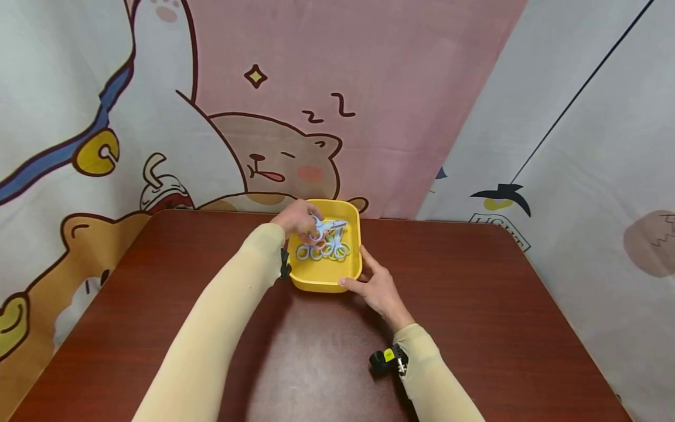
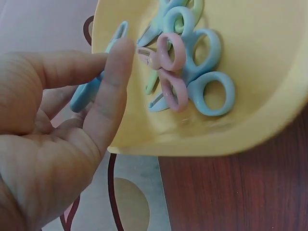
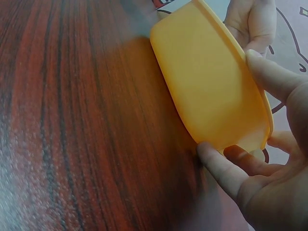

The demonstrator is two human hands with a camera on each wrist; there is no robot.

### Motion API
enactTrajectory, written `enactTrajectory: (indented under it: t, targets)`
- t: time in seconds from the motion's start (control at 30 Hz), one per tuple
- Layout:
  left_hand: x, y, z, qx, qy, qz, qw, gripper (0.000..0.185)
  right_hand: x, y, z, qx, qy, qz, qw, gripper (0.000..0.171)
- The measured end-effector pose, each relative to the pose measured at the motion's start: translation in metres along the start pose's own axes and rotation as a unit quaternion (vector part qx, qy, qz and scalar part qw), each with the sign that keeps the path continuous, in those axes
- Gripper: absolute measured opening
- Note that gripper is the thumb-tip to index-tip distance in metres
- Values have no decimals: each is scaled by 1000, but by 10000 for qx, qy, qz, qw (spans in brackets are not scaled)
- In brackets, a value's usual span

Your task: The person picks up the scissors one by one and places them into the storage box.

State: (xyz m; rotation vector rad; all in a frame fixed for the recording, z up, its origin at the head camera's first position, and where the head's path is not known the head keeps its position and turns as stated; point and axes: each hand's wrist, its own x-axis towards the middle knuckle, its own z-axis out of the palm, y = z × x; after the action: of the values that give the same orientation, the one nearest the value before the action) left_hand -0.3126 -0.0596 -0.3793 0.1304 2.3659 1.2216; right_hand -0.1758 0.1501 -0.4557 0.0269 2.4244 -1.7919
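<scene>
A yellow plastic bin (image 1: 323, 285) stands at the far middle of the red-brown table and holds several small scissors (image 1: 324, 251) with pale blue, pink and green handles. My left hand (image 1: 308, 225) is over the bin's far left part and pinches one light blue pair of scissors (image 1: 333, 225). In the left wrist view, that pair (image 2: 85, 95) lies behind my fingers (image 2: 115, 77), with pink scissors (image 2: 171, 72) and blue scissors (image 2: 208, 72) on the bin floor (image 2: 269, 96). My right hand (image 1: 355, 266) clasps the bin's near right corner, thumb on the wall (image 3: 202, 77) and index finger (image 3: 269, 72) on the rim.
The wooden table (image 1: 474, 293) stretches to both sides and toward me. Right behind the bin a cartoon-printed cloth backdrop (image 1: 295, 117) hangs. A small black and yellow device (image 1: 387, 357) is strapped at my right wrist.
</scene>
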Motion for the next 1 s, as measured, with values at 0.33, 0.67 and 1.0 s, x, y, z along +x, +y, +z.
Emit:
enactTrajectory:
  t: [0.33,0.67,1.0]
  targets:
    - [10,0,3,355,-57,-332,9988,54,-1,2,0,-176,-4,-52,9998,98]
    - [19,-2,9,506,108,-452,9976,53,-2,0,0,-218,13,-33,9998,97]
    - [20,5,7,1338,220,-586,9890,28,-2,1,0,-333,92,65,9994,99]
